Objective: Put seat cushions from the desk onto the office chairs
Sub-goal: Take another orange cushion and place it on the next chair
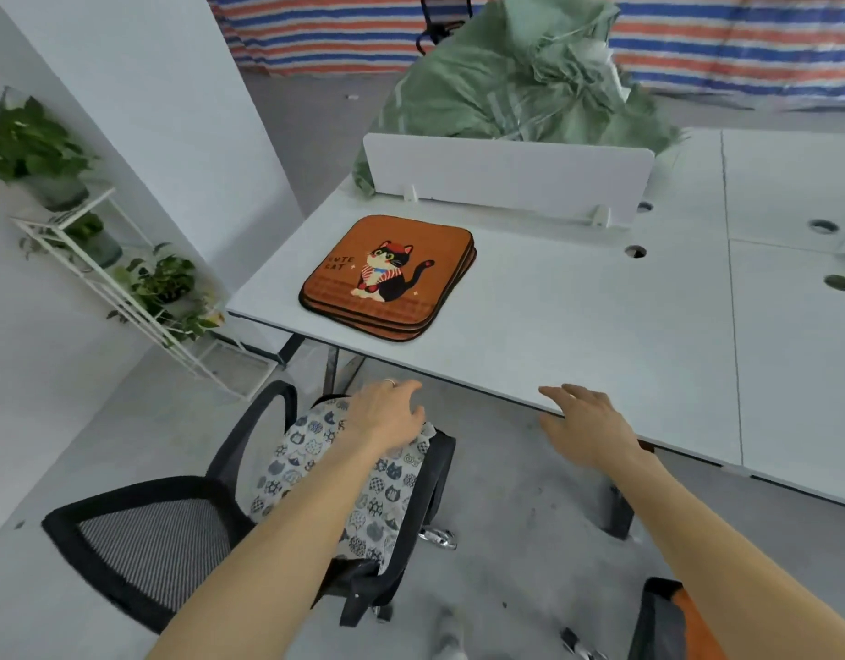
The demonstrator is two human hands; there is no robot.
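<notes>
Fingers (pixel 408 387) loose, empty | left hand (pixel 387 414) at chair cushion (pixel 292 450) | right hand (pixel 589 423) at desk (pixel 554 326) | stacked cushions (pixel 387 273) ahead

desk (pixel 554 335): matt white | cushions (pixel 387 278): cloth | chair back (pixel 149 545): mesh

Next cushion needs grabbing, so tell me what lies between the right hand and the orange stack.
Nothing visible: only desk top lies between the right hand, at the near edge, and the orange cushion stack.
</notes>
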